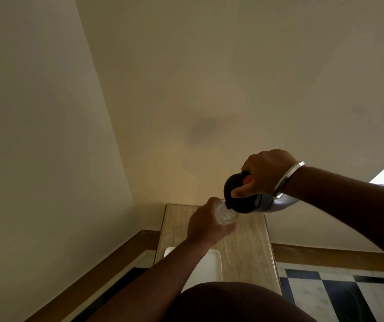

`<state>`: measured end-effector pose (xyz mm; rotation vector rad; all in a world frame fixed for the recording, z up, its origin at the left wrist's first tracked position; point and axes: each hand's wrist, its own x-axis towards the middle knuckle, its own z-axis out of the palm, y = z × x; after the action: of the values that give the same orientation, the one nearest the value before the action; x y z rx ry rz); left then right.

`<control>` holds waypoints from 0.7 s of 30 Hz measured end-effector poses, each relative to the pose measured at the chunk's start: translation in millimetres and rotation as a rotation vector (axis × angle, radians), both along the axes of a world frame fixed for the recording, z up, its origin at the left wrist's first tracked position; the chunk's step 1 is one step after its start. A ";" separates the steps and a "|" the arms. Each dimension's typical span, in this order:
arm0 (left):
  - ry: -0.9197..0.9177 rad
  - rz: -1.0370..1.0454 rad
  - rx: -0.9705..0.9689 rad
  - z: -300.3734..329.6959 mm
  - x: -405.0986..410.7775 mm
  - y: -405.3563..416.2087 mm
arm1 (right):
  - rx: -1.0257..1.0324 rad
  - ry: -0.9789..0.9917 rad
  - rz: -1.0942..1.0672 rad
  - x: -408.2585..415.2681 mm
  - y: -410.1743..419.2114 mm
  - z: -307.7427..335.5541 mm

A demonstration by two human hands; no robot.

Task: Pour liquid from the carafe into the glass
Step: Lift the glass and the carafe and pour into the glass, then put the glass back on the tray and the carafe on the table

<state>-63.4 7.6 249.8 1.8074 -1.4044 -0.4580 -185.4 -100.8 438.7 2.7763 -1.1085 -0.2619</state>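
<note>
Head view: one carafe (244, 196) tipped, right hand (265, 175) fingers wrapped round it — left hand (206, 225) fingers clasp one glass (227, 213).

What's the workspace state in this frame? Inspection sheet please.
Surface: narrow marble-look table set against the wall.
Job's things: carafe tilted, spout over the glass; glass held above the table; no stream discernible.
Clutter: white tray on the table, partly hidden by the left forearm.
Grippers: left hand wrapped around the glass; right hand grips the carafe top, thumb on the lid; metal bangle on the right wrist.
Cables: nothing seen.
Surroundings: plain walls, wooden skirting, checkered floor.
</note>
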 end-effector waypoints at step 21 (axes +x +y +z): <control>0.054 0.025 0.226 -83.2 19.4 30.2 | 0.525 -1.193 -1.143 -95.6 18.6 -200.9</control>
<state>-44.0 37.8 166.6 1.9734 -1.3353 -0.6706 -281.0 -82.2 237.8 2.0593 -3.1260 1.3362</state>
